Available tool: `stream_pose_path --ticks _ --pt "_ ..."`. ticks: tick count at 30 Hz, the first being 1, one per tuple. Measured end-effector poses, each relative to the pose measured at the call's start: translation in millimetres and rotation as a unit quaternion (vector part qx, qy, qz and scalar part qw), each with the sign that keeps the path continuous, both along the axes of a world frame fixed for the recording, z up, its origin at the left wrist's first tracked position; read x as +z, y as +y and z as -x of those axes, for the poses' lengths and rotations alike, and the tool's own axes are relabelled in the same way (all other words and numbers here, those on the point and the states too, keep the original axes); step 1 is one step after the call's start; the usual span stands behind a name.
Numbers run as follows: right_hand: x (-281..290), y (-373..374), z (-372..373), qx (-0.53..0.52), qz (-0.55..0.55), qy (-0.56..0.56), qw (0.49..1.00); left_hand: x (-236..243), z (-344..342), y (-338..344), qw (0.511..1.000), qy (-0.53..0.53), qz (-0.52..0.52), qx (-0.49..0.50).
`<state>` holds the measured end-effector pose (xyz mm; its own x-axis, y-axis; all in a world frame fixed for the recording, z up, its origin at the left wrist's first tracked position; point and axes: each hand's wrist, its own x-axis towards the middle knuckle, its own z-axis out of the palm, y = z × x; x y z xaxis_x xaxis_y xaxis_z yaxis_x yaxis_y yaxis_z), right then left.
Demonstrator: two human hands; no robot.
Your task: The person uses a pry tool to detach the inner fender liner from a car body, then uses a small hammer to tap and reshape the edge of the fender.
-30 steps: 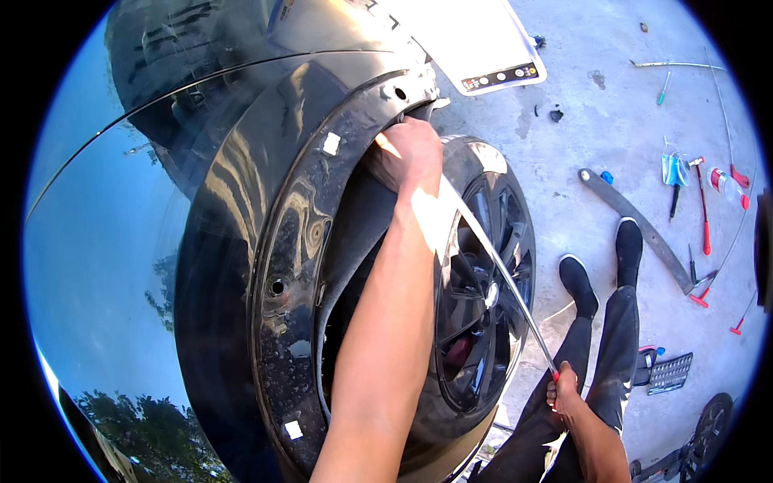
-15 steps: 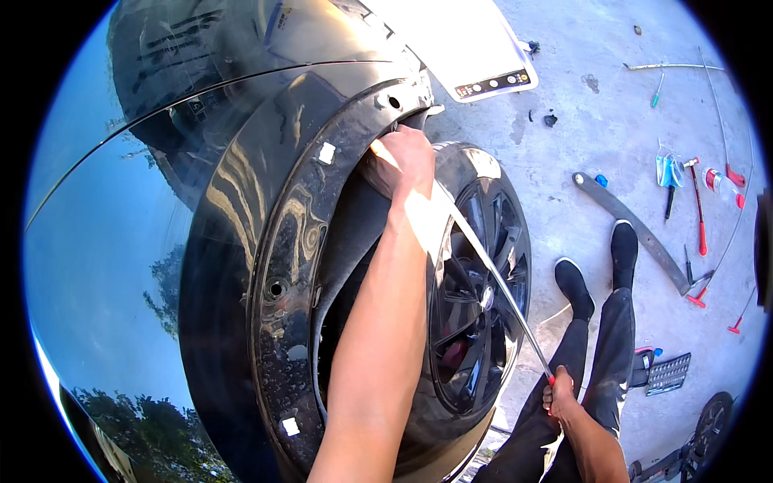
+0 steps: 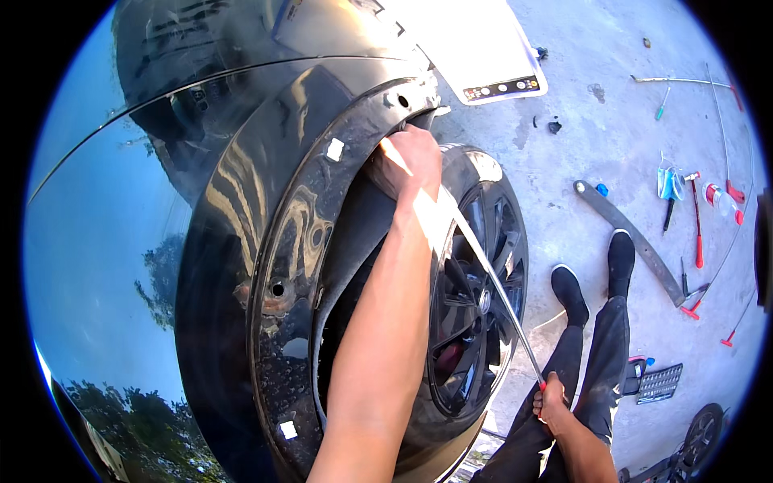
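Metal shows in the head view as a long rod, slanted across the wheel from beside the left hand to the right hand. Its red handle is gripped by the right hand's closed fingers. The left hand is tucked under the upper edge of the wheel arch; whether anything is gripped by its mostly hidden fingers cannot be told. On the ground, a hammer and a grey strip are seen.

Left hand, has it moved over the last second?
No, not visibly: the left hand stays just below the upper round hole in the dark wheel-arch flange.
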<state>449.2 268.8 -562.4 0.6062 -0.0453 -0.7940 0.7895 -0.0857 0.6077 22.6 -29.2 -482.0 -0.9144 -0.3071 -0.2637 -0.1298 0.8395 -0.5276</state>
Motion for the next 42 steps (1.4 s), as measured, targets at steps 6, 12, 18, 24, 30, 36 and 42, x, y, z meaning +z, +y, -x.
stream_pose_path --ticks 6,12,18,24,30,36,42 --pt "-18.5 -27.5 -10.1 0.0 0.014 -0.021 1.0 -21.4 -0.8 -4.8 0.943 0.233 -0.136 0.194" --pt "-9.4 3.1 -10.0 -0.016 0.033 -0.017 0.999 -8.0 -2.4 -3.4 0.939 0.191 -0.16 0.237" --pt "-12.3 -25.7 -4.0 -0.003 0.006 -0.013 1.0 -9.1 5.1 2.9 0.994 -0.104 0.03 -0.017" --pt "-17.0 2.2 0.1 -0.015 -0.001 0.029 0.999 -17.2 -0.8 -16.3 0.958 0.165 -0.127 0.195" --pt "-36.2 -4.3 -11.3 -0.005 0.007 0.017 1.0 3.0 2.4 4.4 0.92 0.157 -0.228 0.277" --pt "-29.5 -4.8 1.8 -0.026 -0.038 0.07 0.996 6.4 10.7 16.8 0.845 0.272 -0.282 0.364" --pt "-44.1 -23.3 -3.6 -0.043 -0.111 0.102 0.988 3.1 -0.3 3.0 0.949 0.217 -0.184 0.138"
